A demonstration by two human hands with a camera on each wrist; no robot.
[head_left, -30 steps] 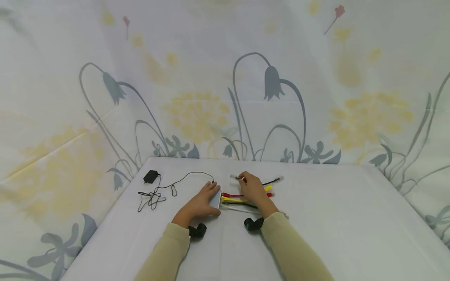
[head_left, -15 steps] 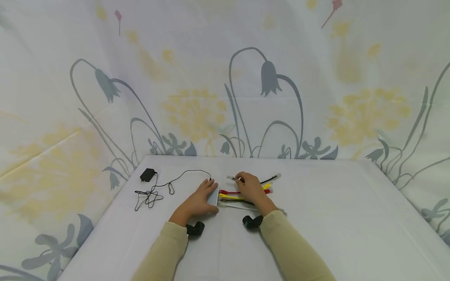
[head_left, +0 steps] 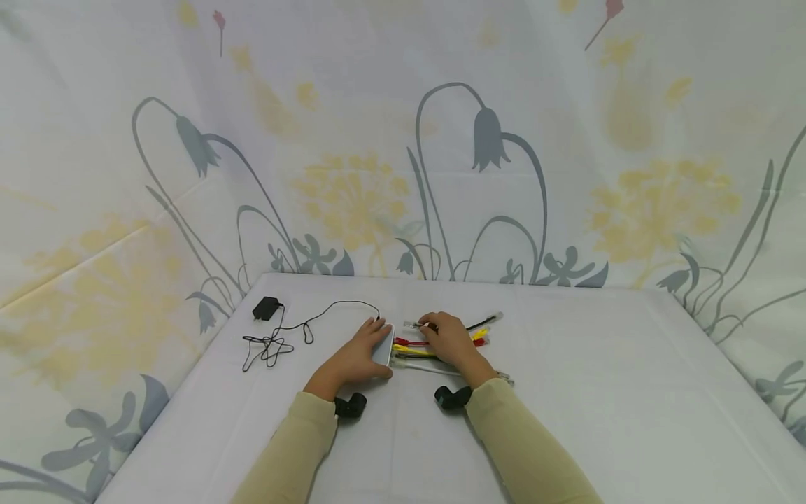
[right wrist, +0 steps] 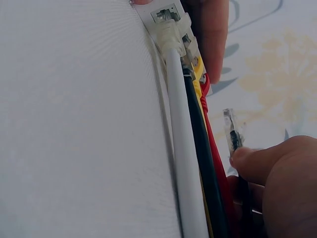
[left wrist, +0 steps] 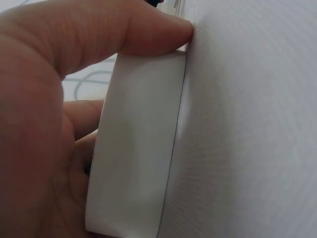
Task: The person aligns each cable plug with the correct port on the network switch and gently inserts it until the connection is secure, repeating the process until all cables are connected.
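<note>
My left hand (head_left: 352,360) holds a small white network switch (left wrist: 138,139) on the table, thumb at its near end and fingers over its far end. Plugged into ports on the switch's right side are a white cable (right wrist: 179,114), a black cable (right wrist: 202,153), a yellow cable (head_left: 420,351) and a red cable (right wrist: 218,163). My right hand (head_left: 452,339) pinches another black network cable (head_left: 483,323) just behind its clear plug (right wrist: 228,119). That plug points toward the switch, a short gap away from it, beyond the red cable. The right hand partly covers the plugged-in cables.
A black power adapter (head_left: 266,308) lies at the back left of the white table (head_left: 604,392). Its thin cord (head_left: 267,350) is bundled, then runs to the switch's far end. Flower-patterned cloth (head_left: 352,140) hangs behind the table and at its sides.
My right hand has brought the black cable's plug a little nearer to me, toward the level of the switch's far end. The left hand stays on the switch. The head view shifted slightly.
</note>
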